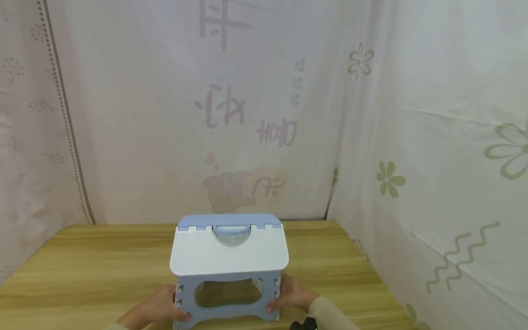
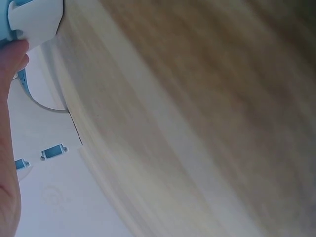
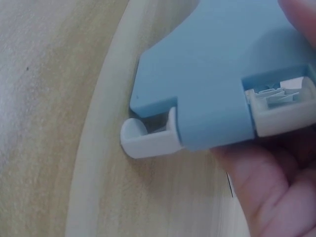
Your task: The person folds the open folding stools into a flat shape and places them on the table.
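Note:
A blue and white plastic folding step stool (image 1: 255, 256) stands unfolded on the wooden table, its textured white top panel tilted toward me. Blue hinges and a half-round handle cutout run along the back of that panel. My left hand (image 1: 162, 305) grips the left edge of the front leg panel, with the thumb on its front face. Opposite it, my right hand (image 1: 294, 294) holds the right edge, thumb in front and fingers behind. Close up in the right wrist view, white hinge pieces (image 3: 153, 140) sit along the blue leg's edge. Part of the fingers is hidden behind the stool.
The wood-grain table (image 1: 103, 261) extends behind and to both sides of the stool. A pale printed curtain (image 1: 144, 137) hangs at the back, with more curtain (image 1: 433, 183) along the right side and the left. A black band (image 1: 304, 323) shows by the right wrist.

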Motion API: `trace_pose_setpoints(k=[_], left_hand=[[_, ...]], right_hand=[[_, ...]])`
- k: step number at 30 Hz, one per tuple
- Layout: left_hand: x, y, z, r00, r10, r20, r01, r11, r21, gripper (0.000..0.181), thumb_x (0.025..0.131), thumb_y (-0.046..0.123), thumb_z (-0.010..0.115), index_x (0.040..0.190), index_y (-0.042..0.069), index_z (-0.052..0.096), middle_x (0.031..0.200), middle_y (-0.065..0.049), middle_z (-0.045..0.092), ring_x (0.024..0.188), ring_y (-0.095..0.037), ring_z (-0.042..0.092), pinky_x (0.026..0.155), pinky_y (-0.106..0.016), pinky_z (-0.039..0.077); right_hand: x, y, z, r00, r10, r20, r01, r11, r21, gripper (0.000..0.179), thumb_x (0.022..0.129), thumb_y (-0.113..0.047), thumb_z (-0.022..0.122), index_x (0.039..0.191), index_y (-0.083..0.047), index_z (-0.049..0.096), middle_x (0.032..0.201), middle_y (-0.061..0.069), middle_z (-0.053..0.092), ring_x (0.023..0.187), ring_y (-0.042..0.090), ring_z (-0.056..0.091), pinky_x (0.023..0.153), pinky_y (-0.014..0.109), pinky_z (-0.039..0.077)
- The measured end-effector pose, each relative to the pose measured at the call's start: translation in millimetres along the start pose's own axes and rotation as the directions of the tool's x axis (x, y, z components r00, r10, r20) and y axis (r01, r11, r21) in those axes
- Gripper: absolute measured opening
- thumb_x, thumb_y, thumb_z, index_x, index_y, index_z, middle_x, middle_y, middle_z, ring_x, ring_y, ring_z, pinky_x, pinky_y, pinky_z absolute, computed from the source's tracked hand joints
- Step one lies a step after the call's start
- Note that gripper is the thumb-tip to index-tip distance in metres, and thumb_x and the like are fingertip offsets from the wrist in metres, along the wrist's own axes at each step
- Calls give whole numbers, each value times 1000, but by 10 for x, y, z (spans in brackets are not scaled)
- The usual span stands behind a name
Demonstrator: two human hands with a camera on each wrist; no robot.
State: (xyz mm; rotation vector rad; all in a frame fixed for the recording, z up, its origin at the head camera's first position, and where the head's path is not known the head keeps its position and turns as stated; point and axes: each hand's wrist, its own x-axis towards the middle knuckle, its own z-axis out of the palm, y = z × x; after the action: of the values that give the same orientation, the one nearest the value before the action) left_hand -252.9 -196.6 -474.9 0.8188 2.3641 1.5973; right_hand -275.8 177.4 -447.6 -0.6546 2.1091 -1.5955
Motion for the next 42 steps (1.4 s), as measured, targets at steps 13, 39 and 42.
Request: trace_pose_setpoints(k=[13,39,42], left_hand=[[-3,6,8,1000,-1,8,1,1000,-23,29,64,0,76,88,-10,64,80,-5,70,69,-5,62,61,-25,50],[29,-39,-17,1000,22,22,-21,999,-28,28,65,1,76,87,-10,63,79,-3,70,69,-4,61,61,-25,50],[25,-47,-12,999,26,31,-25,999,-46,30,65,0,75,89,-12,62,81,-1,70,70,-5,61,62,-25,50]], right_hand=[[8,5,3,999,31,-16,-31,1000,2,71,65,8,78,128,12,44,123,22,59,112,31,55,96,45,43],[46,-15,-5,999,53,-1,-53,999,-2,72,65,7,77,129,11,45,125,19,58,115,32,52,100,49,38],[42,-12,1,998,67,-6,-67,998,-6,74,65,6,78,130,10,43,126,17,57,116,33,51,101,51,36]])
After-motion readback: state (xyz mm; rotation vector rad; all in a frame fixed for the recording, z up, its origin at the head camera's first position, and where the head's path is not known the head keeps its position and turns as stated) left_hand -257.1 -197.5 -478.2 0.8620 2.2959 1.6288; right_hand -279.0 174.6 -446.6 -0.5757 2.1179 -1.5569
